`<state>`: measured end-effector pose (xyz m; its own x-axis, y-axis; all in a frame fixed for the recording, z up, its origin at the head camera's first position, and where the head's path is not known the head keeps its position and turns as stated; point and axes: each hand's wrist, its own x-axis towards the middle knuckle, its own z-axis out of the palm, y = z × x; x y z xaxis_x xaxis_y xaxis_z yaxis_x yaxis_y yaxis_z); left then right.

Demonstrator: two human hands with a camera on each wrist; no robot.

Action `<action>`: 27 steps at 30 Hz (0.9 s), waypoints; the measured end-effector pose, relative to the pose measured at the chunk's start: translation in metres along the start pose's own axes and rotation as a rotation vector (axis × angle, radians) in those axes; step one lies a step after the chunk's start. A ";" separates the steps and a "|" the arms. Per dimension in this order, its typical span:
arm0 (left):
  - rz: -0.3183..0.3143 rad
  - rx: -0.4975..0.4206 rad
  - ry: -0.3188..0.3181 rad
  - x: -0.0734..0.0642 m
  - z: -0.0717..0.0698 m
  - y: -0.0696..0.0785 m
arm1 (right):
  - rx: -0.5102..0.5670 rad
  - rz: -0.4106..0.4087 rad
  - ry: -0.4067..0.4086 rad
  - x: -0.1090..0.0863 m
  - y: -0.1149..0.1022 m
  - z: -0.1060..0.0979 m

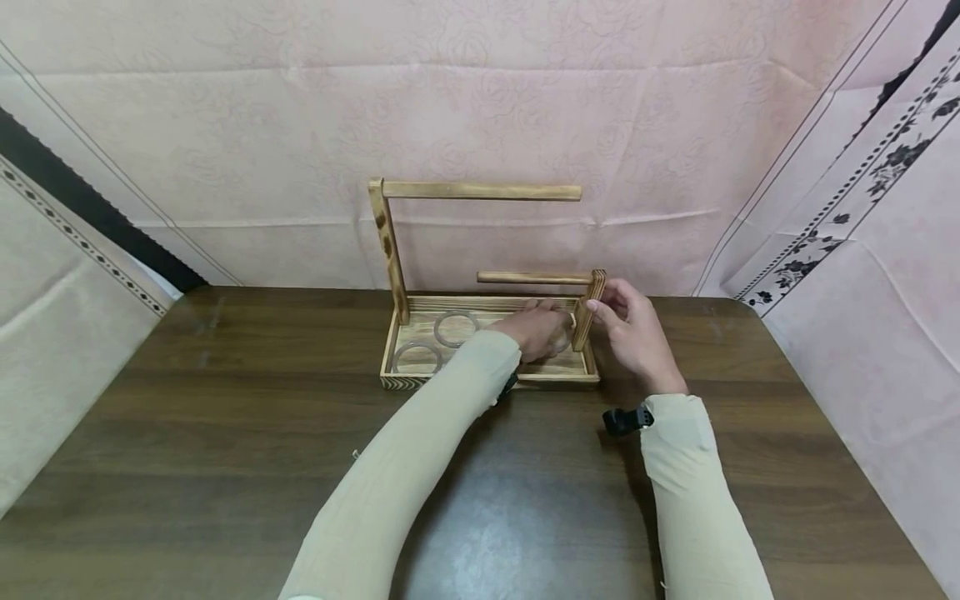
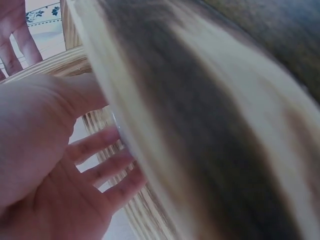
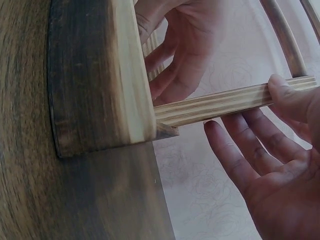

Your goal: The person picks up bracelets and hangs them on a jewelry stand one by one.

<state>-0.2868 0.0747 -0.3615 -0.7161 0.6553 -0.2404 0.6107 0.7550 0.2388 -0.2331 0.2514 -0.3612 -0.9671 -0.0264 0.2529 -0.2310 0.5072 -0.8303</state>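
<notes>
now | right hand (image 1: pixel 636 335) pinches upright (image 1: pixel 589 312) | left hand (image 1: pixel 537 329) over tray (image 1: pixel 558 379)

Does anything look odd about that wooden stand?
Yes, it looks lopsided. The upper bar runs from the left post, but its right end meets nothing. The lower rod juts from the right post, which the right hand holds; its left end is free.

Wooden tray (image 1: pixel 558 380), one: shallow, pale with dark grain, flat on the table; grey rings (image 1: pixel 436 331) showing on its floor. Left post (image 1: pixel 390 258): upright at the tray's left end, upper bar (image 1: pixel 483 192) running rightward from its top. Right post (image 1: pixel 592 287): at the right end, near-upright, pinched by the right hand (image 1: pixel 637 337); lower bar (image 1: pixel 536 278) extending leftward, far end free.
</notes>
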 end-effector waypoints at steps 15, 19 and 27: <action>0.032 0.055 0.105 -0.003 0.000 -0.003 | 0.007 -0.007 -0.001 -0.001 -0.002 -0.002; 0.048 0.081 0.134 -0.007 -0.001 -0.004 | -0.001 -0.007 0.001 -0.001 -0.003 -0.002; 0.090 0.058 0.172 -0.014 -0.005 -0.008 | -0.001 -0.002 -0.002 -0.001 -0.003 -0.002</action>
<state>-0.2835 0.0596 -0.3554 -0.7018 0.7103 -0.0548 0.6900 0.6968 0.1959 -0.2316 0.2516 -0.3584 -0.9669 -0.0295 0.2533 -0.2328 0.5079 -0.8294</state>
